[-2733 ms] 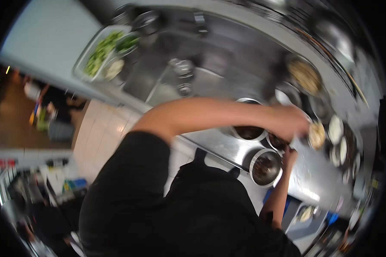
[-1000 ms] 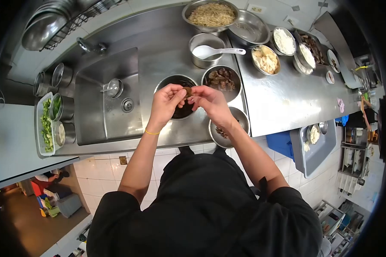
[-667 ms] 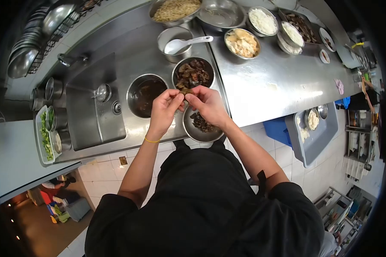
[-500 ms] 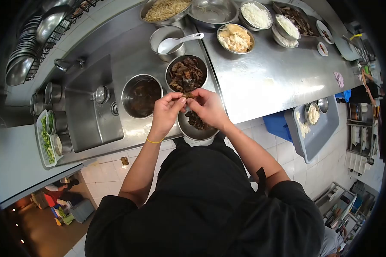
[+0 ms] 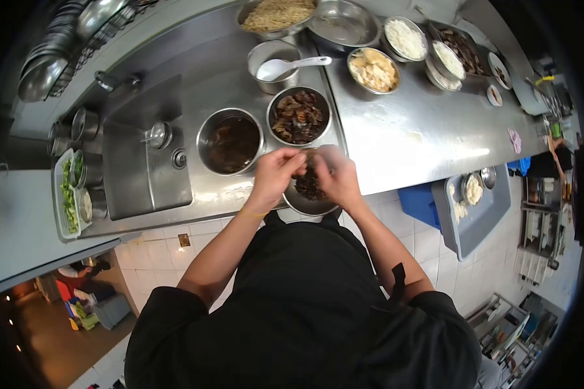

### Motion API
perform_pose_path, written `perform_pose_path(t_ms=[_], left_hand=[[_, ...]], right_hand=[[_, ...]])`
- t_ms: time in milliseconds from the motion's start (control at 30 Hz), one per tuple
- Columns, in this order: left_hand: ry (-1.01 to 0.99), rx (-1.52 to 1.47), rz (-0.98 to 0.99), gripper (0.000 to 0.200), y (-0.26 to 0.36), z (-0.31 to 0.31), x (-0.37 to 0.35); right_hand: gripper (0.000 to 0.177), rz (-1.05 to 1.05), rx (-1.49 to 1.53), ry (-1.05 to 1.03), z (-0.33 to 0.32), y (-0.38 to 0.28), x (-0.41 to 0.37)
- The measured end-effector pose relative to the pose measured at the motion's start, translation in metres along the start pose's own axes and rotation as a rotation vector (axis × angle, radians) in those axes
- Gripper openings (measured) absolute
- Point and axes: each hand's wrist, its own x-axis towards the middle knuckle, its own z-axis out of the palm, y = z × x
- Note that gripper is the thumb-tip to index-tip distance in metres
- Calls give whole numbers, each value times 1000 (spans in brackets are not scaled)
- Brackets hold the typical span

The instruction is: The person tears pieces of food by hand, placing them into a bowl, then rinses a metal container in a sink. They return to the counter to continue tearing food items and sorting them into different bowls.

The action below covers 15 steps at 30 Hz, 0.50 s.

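Note:
My left hand [image 5: 278, 175] is pinched closed above the near metal bowl [image 5: 313, 209], and what its fingertips hold is too small to make out. Motion smears the fingers of my right hand [image 5: 339, 178], which hangs over the same bowl's right side. Dark brown, leafy pieces [image 5: 310, 185] like soaked mushrooms lie in that bowl, partly covered by my hands. Just beyond is a fuller bowl [image 5: 329, 124] of larger dark brown pieces [image 5: 298, 117]. To the left stands a metal pot [image 5: 204, 159] of dark brown liquid [image 5: 230, 146].
A metal pot [image 5: 272, 85] with a white ladle [image 5: 311, 61] stands farther back. Bowls of noodles [image 5: 279, 14], pale yellowish pieces [image 5: 373, 70] and white shreds [image 5: 405, 39] line the back. The sink [image 5: 130, 188] is left; a grey tub [image 5: 464, 243] sits right, below the counter.
My hands were together at the fingertips over a small brownish piece; now they are apart and lower, over the near bowl. The view has shifted slightly, moving the counter items rightward.

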Motion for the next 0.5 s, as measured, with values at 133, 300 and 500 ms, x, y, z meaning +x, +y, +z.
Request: perform_pose_path(t_ms=[133, 300, 500], left_hand=[[27, 461, 176, 28, 14, 1, 44], [306, 968, 542, 12, 59, -42, 55], [154, 1788, 89, 44, 23, -102, 46]], right_hand=[[14, 233, -27, 6, -9, 4, 0], [15, 275, -100, -269, -17, 9, -5], [18, 170, -159, -471, -4, 17, -13]])
